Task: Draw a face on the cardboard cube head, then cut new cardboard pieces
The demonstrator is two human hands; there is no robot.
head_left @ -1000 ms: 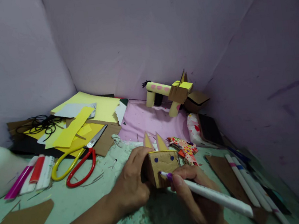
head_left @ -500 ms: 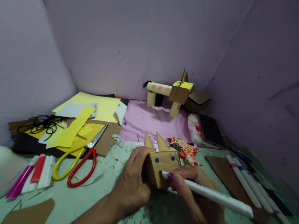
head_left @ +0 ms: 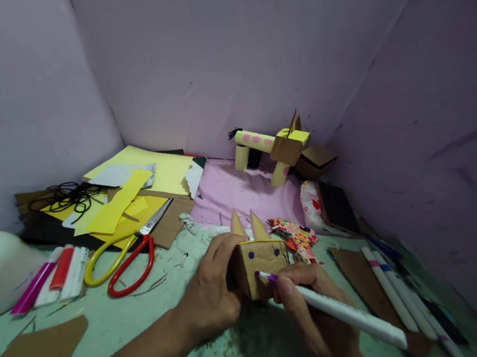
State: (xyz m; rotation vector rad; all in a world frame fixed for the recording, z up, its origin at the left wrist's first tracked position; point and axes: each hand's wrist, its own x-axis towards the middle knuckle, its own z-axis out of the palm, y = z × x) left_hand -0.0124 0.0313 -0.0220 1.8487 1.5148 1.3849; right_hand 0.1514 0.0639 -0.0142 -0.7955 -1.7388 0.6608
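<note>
A small cardboard box [head_left: 269, 260] with two pointed yellow ears on top and two dark dots on its front stands at the lower middle. My left hand [head_left: 215, 284] is closed round its left side, some fingers hidden behind it. In my right hand [head_left: 317, 308] is a white felt-tip marker [head_left: 348, 315], pinched near its purple end. The marker's tip touches the box front, below the left dot. Behind the box stands a yellow paper animal [head_left: 255, 139] with pink spots and a cardboard head. Just right of the box lies a patterned paper piece [head_left: 297, 238].
Left of my hands lie red-and-yellow scissors [head_left: 132, 274], capped markers [head_left: 53, 279] and a cardboard scrap [head_left: 45, 344]. Yellow paper sheets [head_left: 149, 169] and black cord [head_left: 69, 198] are piled behind. A white round container [head_left: 0, 274] stands far left. More markers [head_left: 389, 287] and a phone-like dark slab [head_left: 338, 207] lie right.
Almost nothing differs. The whole view has shifted very slightly; both hands keep their holds, and the marker tip stays on the box front.
</note>
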